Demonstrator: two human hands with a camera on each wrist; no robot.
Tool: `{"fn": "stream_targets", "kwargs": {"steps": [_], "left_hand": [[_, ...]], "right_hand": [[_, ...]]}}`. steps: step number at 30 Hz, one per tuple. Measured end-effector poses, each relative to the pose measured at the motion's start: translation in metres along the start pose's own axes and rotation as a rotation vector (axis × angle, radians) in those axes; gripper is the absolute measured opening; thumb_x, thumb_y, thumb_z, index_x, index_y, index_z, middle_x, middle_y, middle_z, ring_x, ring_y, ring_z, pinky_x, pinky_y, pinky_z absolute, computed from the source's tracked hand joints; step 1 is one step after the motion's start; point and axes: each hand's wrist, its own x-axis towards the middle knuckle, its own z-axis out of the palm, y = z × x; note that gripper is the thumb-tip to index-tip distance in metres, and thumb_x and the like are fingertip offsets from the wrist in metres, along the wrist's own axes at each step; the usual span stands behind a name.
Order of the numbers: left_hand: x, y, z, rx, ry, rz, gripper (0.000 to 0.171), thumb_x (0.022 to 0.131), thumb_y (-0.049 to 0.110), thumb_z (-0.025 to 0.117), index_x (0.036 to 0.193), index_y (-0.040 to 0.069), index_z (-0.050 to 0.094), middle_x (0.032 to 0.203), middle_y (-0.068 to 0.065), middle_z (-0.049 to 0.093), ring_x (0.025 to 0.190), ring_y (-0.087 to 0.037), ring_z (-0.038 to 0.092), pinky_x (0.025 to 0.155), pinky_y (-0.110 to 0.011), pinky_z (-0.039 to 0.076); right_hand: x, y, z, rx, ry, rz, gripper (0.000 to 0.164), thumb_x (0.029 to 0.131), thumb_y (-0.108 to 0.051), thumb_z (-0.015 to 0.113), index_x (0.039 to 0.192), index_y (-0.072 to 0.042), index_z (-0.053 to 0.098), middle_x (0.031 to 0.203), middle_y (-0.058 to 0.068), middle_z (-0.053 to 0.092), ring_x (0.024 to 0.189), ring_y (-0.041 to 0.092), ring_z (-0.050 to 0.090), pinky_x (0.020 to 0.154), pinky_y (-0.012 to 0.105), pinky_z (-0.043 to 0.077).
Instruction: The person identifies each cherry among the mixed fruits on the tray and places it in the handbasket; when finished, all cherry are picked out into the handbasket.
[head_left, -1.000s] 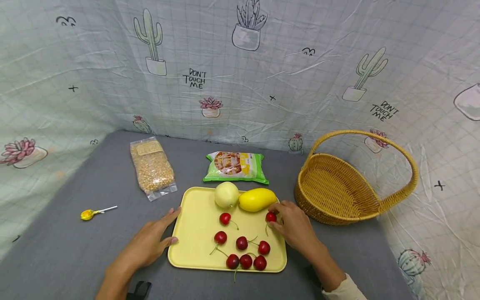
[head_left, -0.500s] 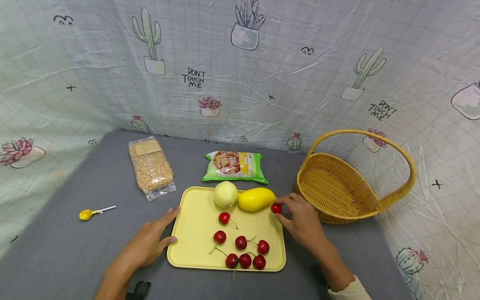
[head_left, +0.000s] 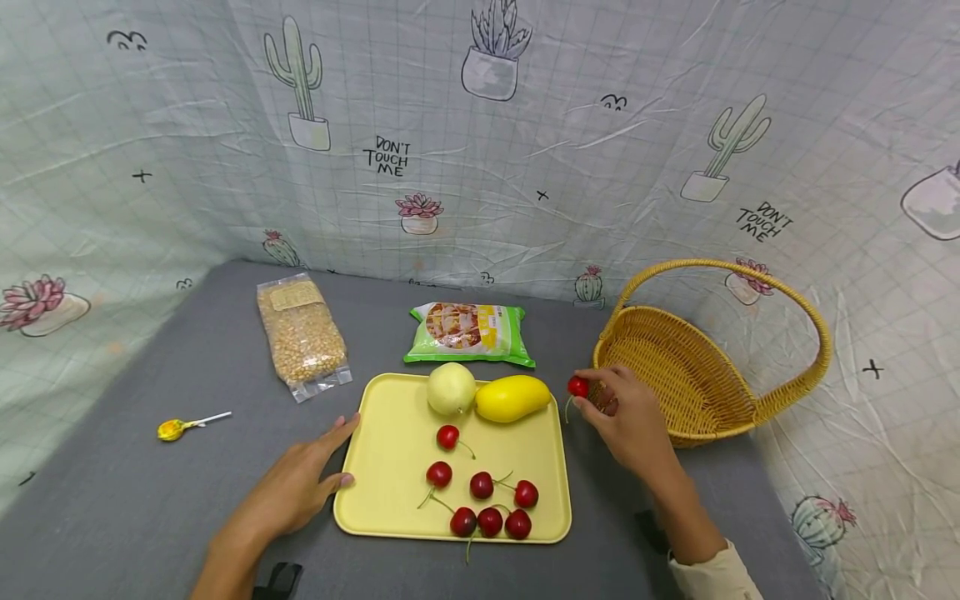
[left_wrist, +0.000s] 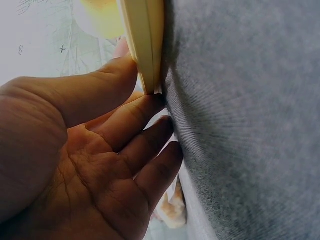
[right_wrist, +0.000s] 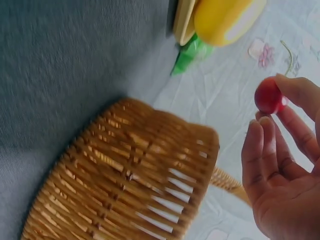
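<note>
In the head view, my right hand (head_left: 630,417) pinches a red cherry (head_left: 577,387) with its stem hanging down, between the tray and the wicker basket (head_left: 667,367). The right wrist view shows that cherry (right_wrist: 269,95) between thumb and fingertips, above the basket's woven side (right_wrist: 125,170). My left hand (head_left: 292,483) touches the left edge of the yellow tray (head_left: 382,467), index finger and thumb spread apart along it. On the tray lie several cherries (head_left: 482,485), a yellow mango (head_left: 513,398) and a pale green round fruit (head_left: 451,389).
Behind the tray lies a green food packet (head_left: 468,333). A clear bag of yellow kernels (head_left: 303,333) lies at the back left, and a yellow lollipop (head_left: 172,429) on the left. The basket's tall handle (head_left: 735,265) arches over it. Printed cloth hangs behind.
My right hand has lifted the cherry from the tray's right side and carried it right and away, past the tray edge to the basket's near side. The left hand stays at the tray.
</note>
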Motion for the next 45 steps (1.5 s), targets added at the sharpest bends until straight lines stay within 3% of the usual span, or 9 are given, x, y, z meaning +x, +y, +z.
{"fn": "stream_targets", "kwargs": {"steps": [8,19,26,33,40,45], "left_hand": [[0.000,0.001,0.000,0.009,0.005,-0.006,0.079,0.090,0.012,0.083,0.160,0.005,0.047,0.154,-0.032,0.053,0.131,-0.055,0.062,0.105,-0.068,0.050],[-0.001,0.002,0.001,0.007,0.023,0.005,0.078,0.090,0.011,0.083,0.159,0.005,0.048,0.153,-0.032,0.054,0.130,-0.054,0.063,0.105,-0.067,0.051],[0.000,0.002,0.002,0.008,0.026,0.003,0.078,0.090,0.011,0.083,0.159,0.004,0.047,0.154,-0.032,0.053,0.131,-0.054,0.062,0.106,-0.067,0.050],[0.000,0.003,0.002,0.013,0.025,0.001,0.077,0.090,0.010,0.082,0.159,0.003,0.047,0.153,-0.033,0.053,0.130,-0.055,0.062,0.106,-0.067,0.050],[0.001,0.005,0.001,0.011,0.018,-0.005,0.078,0.090,0.011,0.082,0.159,0.003,0.047,0.154,-0.032,0.053,0.131,-0.054,0.061,0.106,-0.067,0.050],[0.000,0.004,0.001,0.013,0.009,-0.013,0.078,0.090,0.011,0.082,0.160,0.004,0.047,0.155,-0.032,0.052,0.132,-0.055,0.061,0.106,-0.067,0.050]], "right_hand": [[0.012,0.017,-0.011,0.018,0.143,0.042,0.034,0.085,-0.009,0.090,0.118,-0.009,0.079,0.102,0.015,0.070,0.067,0.023,0.058,0.059,0.020,0.049],[0.021,0.042,-0.017,0.038,0.263,0.109,0.032,0.085,-0.011,0.090,0.116,-0.011,0.081,0.099,0.010,0.070,0.070,0.020,0.060,0.061,0.008,0.045],[0.028,0.058,-0.016,0.090,0.281,0.182,0.032,0.087,-0.011,0.088,0.118,-0.014,0.082,0.103,0.010,0.072,0.074,0.023,0.061,0.063,0.004,0.044],[0.035,0.073,-0.014,0.081,0.287,0.246,0.030,0.088,-0.014,0.089,0.117,-0.014,0.082,0.107,0.013,0.074,0.073,0.008,0.059,0.060,0.009,0.043],[0.043,0.084,-0.013,0.059,0.229,0.315,0.031,0.089,-0.017,0.087,0.119,-0.013,0.080,0.110,0.013,0.073,0.075,0.011,0.058,0.067,0.021,0.041],[0.051,0.092,-0.010,0.047,0.154,0.391,0.031,0.092,-0.022,0.086,0.122,-0.015,0.079,0.116,0.009,0.072,0.080,0.012,0.058,0.067,0.022,0.042]]}}
